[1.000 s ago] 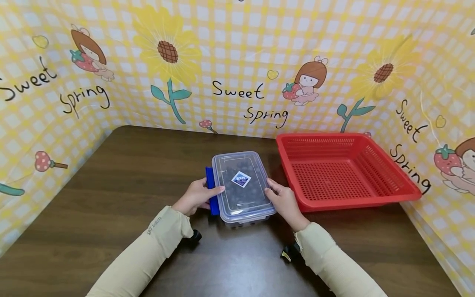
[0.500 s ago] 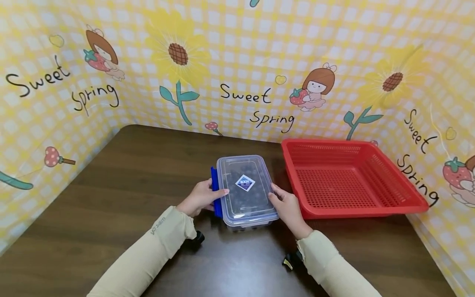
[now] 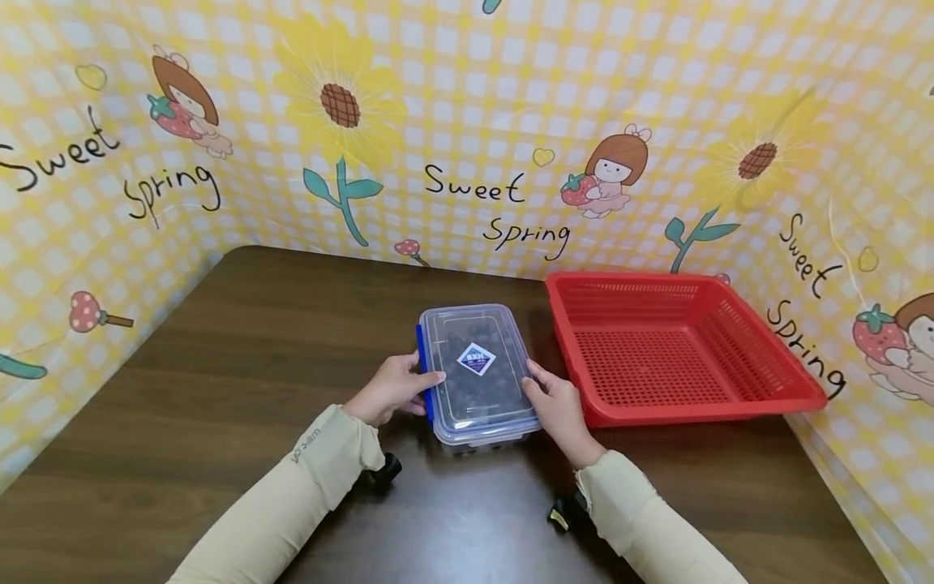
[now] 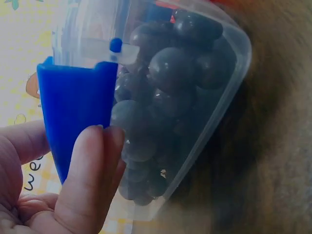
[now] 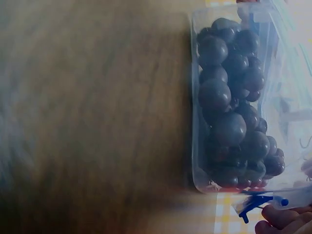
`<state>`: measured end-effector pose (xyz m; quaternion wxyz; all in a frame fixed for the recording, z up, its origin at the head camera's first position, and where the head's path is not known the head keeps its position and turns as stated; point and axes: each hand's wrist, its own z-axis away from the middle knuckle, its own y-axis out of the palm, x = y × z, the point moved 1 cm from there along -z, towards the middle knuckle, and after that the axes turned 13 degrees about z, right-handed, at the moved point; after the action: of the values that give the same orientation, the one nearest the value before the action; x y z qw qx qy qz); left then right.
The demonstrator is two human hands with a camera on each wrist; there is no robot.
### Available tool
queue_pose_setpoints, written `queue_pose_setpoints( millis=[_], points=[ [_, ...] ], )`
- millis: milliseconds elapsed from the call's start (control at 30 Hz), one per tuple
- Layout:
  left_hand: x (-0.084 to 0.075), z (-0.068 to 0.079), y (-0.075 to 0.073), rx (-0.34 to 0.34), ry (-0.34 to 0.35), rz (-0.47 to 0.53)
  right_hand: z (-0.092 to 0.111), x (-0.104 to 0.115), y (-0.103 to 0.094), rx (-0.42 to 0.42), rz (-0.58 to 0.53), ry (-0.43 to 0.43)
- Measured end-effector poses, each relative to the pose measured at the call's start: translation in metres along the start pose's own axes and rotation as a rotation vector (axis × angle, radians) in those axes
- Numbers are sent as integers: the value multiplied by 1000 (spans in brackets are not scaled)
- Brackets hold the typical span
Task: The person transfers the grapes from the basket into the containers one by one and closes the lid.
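A clear plastic food container (image 3: 485, 405) with a lid and a diamond-shaped label lies on the table in the head view. Dark round fruit (image 5: 214, 95), like grapes, fills it in both wrist views. My left hand (image 3: 390, 389) grips its left side, thumb on the lid's edge; in the left wrist view the fingers press the blue latch (image 4: 78, 107), which hangs along the side. At the right side my right hand (image 3: 562, 410) holds the container, thumb on the lid's rim. Its fingers are by a second blue latch (image 5: 256, 202), which stands out from the side.
A red plastic basket (image 3: 679, 412) with mesh walls stands just right of the container, close to my right hand. Beneath is a brown wooden table (image 3: 255, 341). A yellow checked cloth (image 3: 452, 81) hangs around its back and sides.
The left blue latch stuck out from the container before; now it lies closer against the side, pushed in by my left hand. The right hand keeps its place. The head view has shifted slightly.
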<state>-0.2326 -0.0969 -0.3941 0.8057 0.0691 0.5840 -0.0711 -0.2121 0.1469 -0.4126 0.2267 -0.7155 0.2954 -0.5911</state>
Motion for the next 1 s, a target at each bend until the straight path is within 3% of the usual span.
queue_pose_setpoints(
  millis=[300, 633, 1000],
  points=[
    [4, -5, 3, -39, 72, -61, 2, 3, 9, -127, -19, -20],
    [-7, -7, 5, -42, 67, -130, 1, 5, 7, -116, -23, -24],
    [-15, -19, -2, 27, 24, -150, -5, 5, 8, -55, -13, -21]
  ],
)
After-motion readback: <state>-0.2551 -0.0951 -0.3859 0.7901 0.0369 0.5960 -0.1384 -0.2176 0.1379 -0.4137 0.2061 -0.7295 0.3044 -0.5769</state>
